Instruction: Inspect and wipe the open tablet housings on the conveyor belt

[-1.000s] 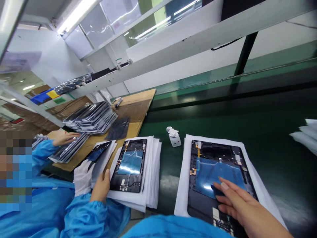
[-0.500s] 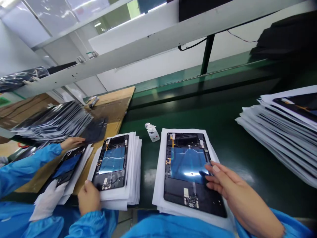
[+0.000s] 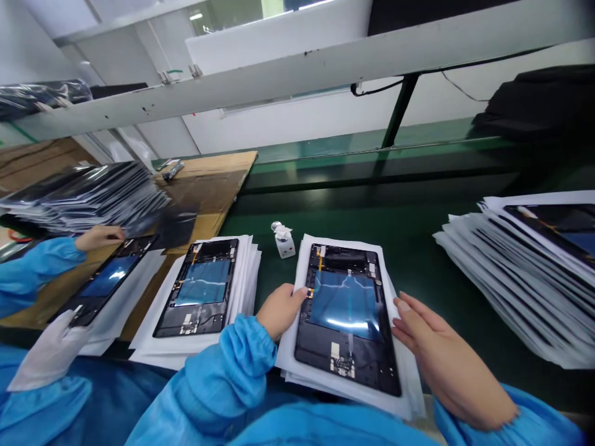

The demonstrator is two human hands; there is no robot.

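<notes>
A tablet [image 3: 348, 316] on paper [image 3: 410, 390] is apparently being positioned by the left hand [image 3: 281, 310] and right hand [image 3: 441, 353]; grip closure cannot be told; even edge support seems called for.

Flanking an open tablet [image 3: 344, 319] on white sheets [image 3: 409, 387].
Touching its left edge with left hand [image 3: 281, 310]; holding right hand [image 3: 446, 353] close by its right edge.

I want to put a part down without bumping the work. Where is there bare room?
The green bench is bare beyond the right hand, between the front tablet and the tall stack at right, and also behind the small white box. It is crowded on the left: the left hand and sleeve block the near gap beside the neighbouring tablet.
</notes>
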